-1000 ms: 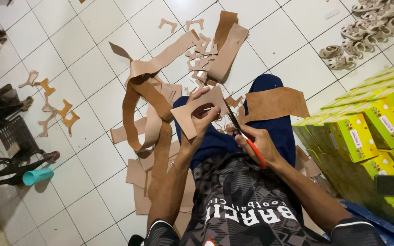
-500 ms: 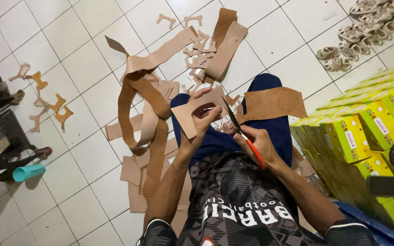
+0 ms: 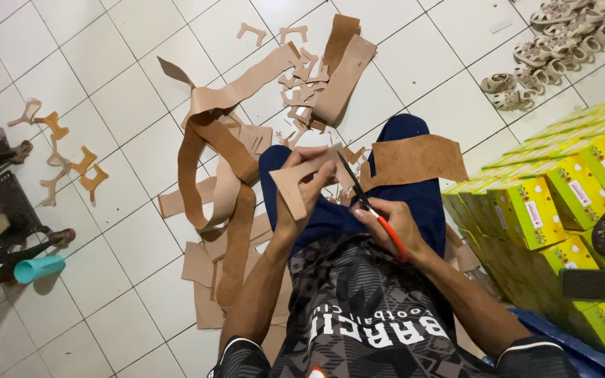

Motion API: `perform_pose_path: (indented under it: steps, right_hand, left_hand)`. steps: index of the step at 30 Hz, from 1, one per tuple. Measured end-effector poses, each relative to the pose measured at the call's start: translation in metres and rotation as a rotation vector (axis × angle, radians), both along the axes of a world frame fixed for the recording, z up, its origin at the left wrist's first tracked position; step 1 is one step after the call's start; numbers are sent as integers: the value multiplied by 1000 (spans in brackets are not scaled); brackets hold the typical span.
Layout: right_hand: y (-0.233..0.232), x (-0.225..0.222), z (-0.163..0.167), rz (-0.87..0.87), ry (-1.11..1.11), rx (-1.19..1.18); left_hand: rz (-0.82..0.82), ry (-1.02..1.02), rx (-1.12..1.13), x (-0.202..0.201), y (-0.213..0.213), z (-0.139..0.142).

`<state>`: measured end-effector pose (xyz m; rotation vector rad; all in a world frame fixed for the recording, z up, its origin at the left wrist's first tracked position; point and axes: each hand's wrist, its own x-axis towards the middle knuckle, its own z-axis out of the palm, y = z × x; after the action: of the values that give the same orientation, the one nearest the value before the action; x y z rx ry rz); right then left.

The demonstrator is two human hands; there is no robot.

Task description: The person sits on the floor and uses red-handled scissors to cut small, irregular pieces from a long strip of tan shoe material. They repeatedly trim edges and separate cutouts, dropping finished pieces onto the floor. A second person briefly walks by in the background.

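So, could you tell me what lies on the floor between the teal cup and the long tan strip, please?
In the head view, only bare white floor tiles lie between the teal cup and the long tan strip.

I can't see the scissors' (image 3: 369,210) handles inside the right hand (image 3: 395,225), and the yellow boxes (image 3: 554,210) run off frame.

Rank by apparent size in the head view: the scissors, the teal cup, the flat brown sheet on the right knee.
1. Flat brown sheet, largest.
2. Scissors.
3. Teal cup, smallest, though it lies farther from the camera.
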<state>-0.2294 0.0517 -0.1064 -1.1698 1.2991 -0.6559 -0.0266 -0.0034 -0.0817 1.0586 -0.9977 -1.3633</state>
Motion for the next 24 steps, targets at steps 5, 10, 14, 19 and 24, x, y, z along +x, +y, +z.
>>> perform_pose_path:
  steps: [5,10,14,19,24]
  right_hand:
    - [-8,-4,-8,73,-180,-109]
    - [-9,-3,0,66,-195,-52]
    - [-7,0,5,9,-237,-9]
    - [-1,6,-5,-80,-372,0]
    - [6,18,-15,-184,-365,18]
  left_hand:
    - [-82,-86,-32,-14,13,10]
    - [-54,-14,-26,-16,18,8]
    - [0,35,31,-22,21,0]
    - [50,195,114,-34,26,-14]
    - [61,301,88,-40,29,-27]
